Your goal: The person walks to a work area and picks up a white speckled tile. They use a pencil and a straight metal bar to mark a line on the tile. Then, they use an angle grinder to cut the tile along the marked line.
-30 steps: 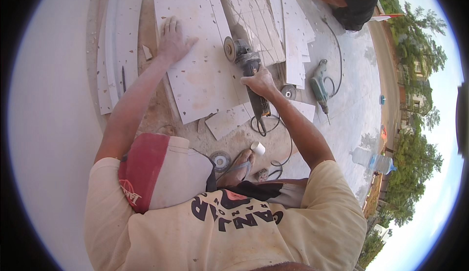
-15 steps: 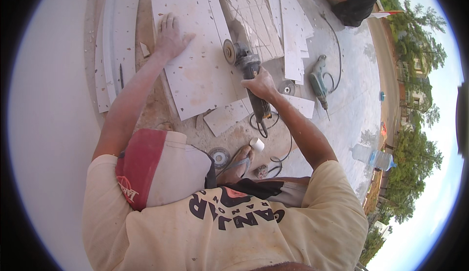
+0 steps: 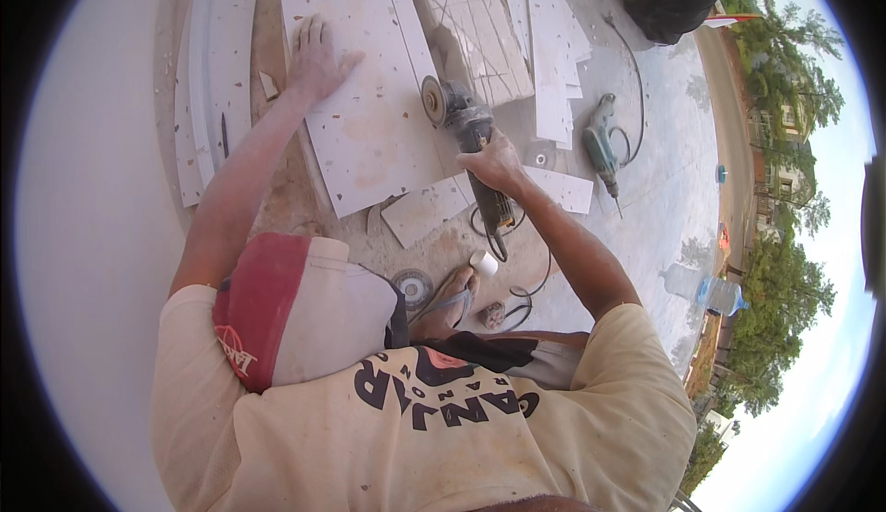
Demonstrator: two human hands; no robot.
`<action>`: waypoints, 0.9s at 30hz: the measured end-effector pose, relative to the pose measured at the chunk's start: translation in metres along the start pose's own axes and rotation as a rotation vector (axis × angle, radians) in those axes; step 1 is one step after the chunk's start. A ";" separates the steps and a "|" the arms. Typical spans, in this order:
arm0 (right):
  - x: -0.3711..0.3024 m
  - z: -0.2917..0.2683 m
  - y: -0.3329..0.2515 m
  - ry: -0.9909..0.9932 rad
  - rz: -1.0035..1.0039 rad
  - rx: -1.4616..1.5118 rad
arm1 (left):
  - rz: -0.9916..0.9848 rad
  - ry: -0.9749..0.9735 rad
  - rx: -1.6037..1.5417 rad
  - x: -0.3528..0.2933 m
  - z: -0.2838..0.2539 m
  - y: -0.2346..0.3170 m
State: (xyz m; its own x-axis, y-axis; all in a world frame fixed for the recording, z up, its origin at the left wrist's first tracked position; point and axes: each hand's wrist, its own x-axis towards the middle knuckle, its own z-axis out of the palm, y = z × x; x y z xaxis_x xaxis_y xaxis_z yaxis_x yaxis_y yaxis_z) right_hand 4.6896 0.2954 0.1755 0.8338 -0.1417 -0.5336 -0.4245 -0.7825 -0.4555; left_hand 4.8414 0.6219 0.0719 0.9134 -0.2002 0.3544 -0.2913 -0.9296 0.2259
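Observation:
My left hand [image 3: 318,62] lies flat, fingers stretched, on a white speckled tile slab [image 3: 369,148] with a dark line running along its right side. In my right hand [image 3: 498,163] is a black angle grinder [image 3: 473,134], gripped round its body. The grinder's disc [image 3: 434,100] stands at the slab's right side, by the dark line; whether it touches the slab I cannot tell. From the grinder's rear end a black cord [image 3: 495,246] loops down to the floor. A smaller tile offcut [image 3: 429,212] lies just below the slab.
At right lie a green drill [image 3: 602,148] with its cord and stacked tile strips [image 3: 552,60]. A scored block [image 3: 475,28] stands beyond the grinder. Near my foot [image 3: 454,302] are a loose disc [image 3: 412,288] and a white cup-like piece [image 3: 483,263]. Another person [image 3: 672,5] crouches far right.
The slab and floor things sit slightly higher and further left in the picture. Both hands keep their holds, and the grinder stays at the slab's right side.

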 end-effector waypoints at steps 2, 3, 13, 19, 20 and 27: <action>-0.002 0.000 0.002 -0.002 0.000 0.008 | -0.002 -0.009 -0.003 0.001 -0.001 0.001; -0.002 0.000 0.003 -0.009 0.000 0.018 | -0.006 -0.018 0.004 0.001 -0.002 0.001; -0.013 0.000 0.008 -0.036 0.019 -0.006 | -0.021 -0.051 0.046 0.001 -0.003 0.001; -0.022 -0.002 0.009 -0.030 0.019 -0.036 | -0.031 -0.076 0.069 0.002 -0.006 0.003; -0.024 -0.002 0.009 -0.034 0.021 -0.033 | -0.033 -0.077 0.071 0.002 -0.006 0.004; -0.033 -0.004 0.011 -0.051 0.018 -0.037 | -0.040 -0.075 0.069 0.001 -0.007 0.004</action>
State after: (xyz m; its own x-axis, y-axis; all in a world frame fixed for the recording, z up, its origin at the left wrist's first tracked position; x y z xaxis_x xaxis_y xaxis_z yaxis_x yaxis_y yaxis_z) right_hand 4.6585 0.2892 0.1907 0.8064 -0.1256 -0.5779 -0.4254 -0.8019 -0.4194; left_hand 4.8394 0.6203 0.0793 0.9434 -0.1833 0.2765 -0.2368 -0.9558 0.1744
